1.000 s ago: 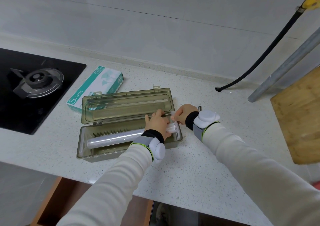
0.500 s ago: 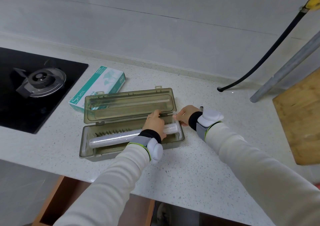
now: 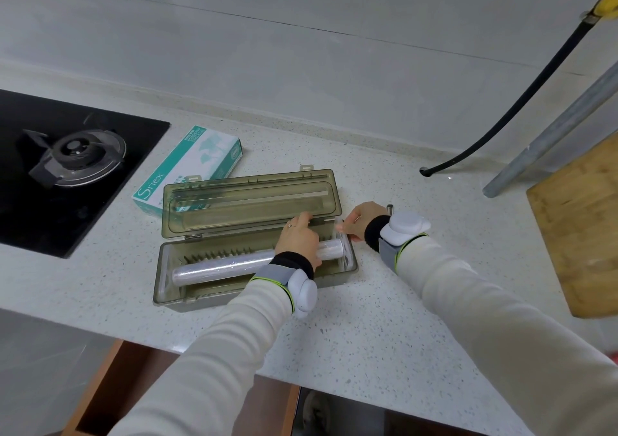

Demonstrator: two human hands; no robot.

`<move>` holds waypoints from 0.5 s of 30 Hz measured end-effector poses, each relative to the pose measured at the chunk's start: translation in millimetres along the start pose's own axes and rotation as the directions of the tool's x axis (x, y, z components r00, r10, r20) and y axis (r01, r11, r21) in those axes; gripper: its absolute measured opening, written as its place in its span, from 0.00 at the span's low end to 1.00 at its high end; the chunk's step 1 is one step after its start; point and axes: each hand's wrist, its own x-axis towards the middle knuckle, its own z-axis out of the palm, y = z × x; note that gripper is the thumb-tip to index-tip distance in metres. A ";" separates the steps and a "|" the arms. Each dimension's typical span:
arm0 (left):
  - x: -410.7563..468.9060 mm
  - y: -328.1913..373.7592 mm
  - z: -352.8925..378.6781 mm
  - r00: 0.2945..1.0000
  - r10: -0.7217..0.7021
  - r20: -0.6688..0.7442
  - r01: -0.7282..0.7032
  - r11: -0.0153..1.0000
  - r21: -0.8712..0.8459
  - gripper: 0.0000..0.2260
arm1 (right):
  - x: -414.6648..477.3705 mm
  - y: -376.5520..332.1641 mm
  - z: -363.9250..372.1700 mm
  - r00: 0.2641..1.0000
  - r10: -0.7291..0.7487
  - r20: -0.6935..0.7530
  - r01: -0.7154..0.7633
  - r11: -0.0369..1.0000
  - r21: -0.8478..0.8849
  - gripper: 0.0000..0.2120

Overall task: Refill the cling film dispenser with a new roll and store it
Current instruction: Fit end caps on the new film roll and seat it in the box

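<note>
1. Shiny clear cling film roll (image 3: 217,268): lying inside the olive translucent plastic dispenser box (image 3: 200,300) on the speckled white table (image 3: 368,318), long axis left to right, right end slightly farther away.
2. Left hand (image 3: 297,243): curled over the roll's right part, thumb beneath, gripping.
3. Right hand (image 3: 363,221): just beside the box's right end wall; grip impossible to tell.
4. Slippery smooth film, rigid box, hinged lid (image 3: 250,204) laid open behind.
</note>
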 end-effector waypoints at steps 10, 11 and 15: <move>-1.3 0.4 2.4 1.000 0.008 -0.023 -0.008 0.999 0.035 0.09 | 5.6 1.7 2.4 0.999 0.015 -0.037 -0.016 0.999 -0.029 0.17; -1.1 0.4 2.3 1.000 0.011 -0.024 -0.010 0.999 0.035 0.09 | 6.0 2.0 2.3 0.999 0.014 -0.039 -0.015 1.000 -0.027 0.17; -1.0 0.8 1.2 1.000 0.007 -0.017 -0.007 0.999 0.035 0.09 | 6.7 3.2 2.3 0.999 -0.006 -0.044 0.004 0.999 -0.051 0.18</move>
